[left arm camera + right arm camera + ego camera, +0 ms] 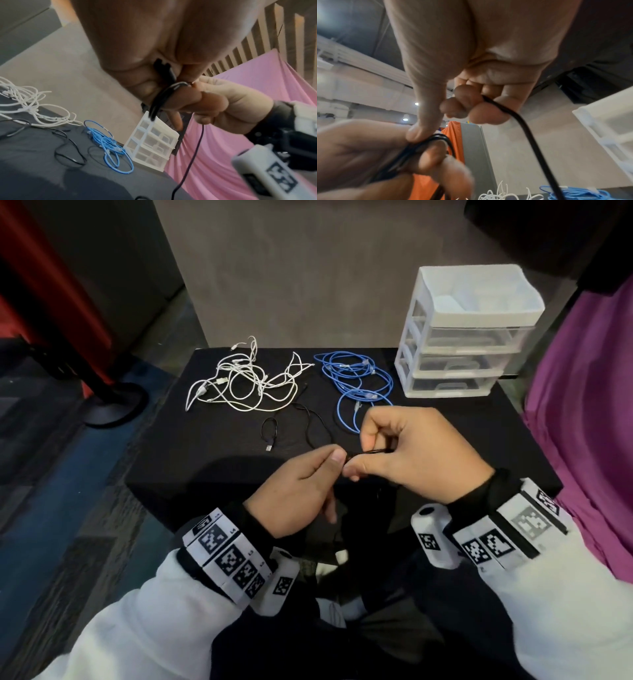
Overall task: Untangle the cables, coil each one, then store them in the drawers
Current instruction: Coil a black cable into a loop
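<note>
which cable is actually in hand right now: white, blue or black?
The black cable: both the left hand and right hand pinch it. The white bundle and blue bundle lie untouched on the table.

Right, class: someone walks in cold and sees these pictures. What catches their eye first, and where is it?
Probably the two hands, left and right, at the table's near edge, pinching a black cable between them. Behind them lie a white tangle at the far left and a blue tangle beside it, with the white drawer unit in the far right corner.
</note>
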A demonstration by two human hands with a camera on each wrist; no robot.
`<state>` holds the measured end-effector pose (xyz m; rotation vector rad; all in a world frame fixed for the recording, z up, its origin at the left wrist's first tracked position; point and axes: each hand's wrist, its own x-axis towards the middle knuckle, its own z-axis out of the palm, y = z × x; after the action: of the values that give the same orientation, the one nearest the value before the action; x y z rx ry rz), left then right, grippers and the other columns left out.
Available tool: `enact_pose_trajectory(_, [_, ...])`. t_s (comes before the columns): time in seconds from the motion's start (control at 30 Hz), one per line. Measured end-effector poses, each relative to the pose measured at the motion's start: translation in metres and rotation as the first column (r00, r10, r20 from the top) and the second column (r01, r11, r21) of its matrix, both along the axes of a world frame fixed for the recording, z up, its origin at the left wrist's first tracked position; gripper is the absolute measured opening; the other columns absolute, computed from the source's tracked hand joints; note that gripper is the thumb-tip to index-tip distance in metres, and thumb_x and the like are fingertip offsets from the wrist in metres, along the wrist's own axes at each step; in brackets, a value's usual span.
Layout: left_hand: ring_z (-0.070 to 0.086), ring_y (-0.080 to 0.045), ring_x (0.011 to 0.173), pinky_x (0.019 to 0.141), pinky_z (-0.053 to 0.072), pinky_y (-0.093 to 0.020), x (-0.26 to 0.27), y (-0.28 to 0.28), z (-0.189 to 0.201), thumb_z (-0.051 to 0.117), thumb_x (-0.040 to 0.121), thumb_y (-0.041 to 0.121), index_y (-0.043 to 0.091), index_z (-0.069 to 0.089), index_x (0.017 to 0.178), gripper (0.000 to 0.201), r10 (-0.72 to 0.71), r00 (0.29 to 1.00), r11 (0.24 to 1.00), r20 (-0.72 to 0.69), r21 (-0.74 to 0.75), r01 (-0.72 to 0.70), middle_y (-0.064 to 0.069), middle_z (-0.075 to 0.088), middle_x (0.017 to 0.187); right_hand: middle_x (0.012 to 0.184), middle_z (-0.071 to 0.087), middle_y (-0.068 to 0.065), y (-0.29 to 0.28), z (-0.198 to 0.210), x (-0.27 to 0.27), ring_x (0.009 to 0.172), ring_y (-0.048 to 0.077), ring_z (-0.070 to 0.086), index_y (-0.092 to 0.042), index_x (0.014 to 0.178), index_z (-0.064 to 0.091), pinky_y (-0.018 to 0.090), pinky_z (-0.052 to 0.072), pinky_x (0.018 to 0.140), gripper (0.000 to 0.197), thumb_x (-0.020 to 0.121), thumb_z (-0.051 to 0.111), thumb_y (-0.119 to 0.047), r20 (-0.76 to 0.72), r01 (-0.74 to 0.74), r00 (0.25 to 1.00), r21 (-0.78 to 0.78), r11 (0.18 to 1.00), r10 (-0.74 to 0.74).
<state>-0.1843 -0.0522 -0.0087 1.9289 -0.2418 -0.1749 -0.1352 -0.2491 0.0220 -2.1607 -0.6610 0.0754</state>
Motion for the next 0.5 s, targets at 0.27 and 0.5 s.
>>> enact_pose_trajectory(0.27, [0.028, -0.001, 0.042, 0.041, 0.018, -0.015, 0.001, 0.013, 0.017, 0.037, 0.106, 0.027, 0.016, 0.051, 0.084, 0.028, -0.223, 0.925, 0.739, -0.307, -0.673, -0.045, 0.006, 0.035, 0.063, 0.061, 0.051, 0.005, -0.007, -0.035, 0.015, 0.055, 0.015, 0.044, -0.008, 0.082, 0.067, 0.025, 0.040, 0.054, 0.022, 0.086, 0.074, -0.029, -0.288, 0.013, 0.952, 0.379, 0.925, 0.104])
enact_pose_trajectory(0.5, [0.074, -0.014, 0.093, 0.063, 0.054, -0.017, 0.018, 0.025, 0.030, 0.029, 0.111, 0.028, 0.016, 0.046, 0.086, 0.032, -0.001, 0.963, 0.432, -0.270, -0.869, -0.243, -0.019, 0.062, 0.139, 0.065, 0.058, 0.003, 0.022, -0.076, -0.023, 0.057, 0.015, 0.053, -0.010, 0.103, 0.066, 0.033, 0.048, 0.066, 0.027, 0.111, 0.044, -0.023, -0.355, -0.086, 0.922, 0.202, 0.976, 0.155])
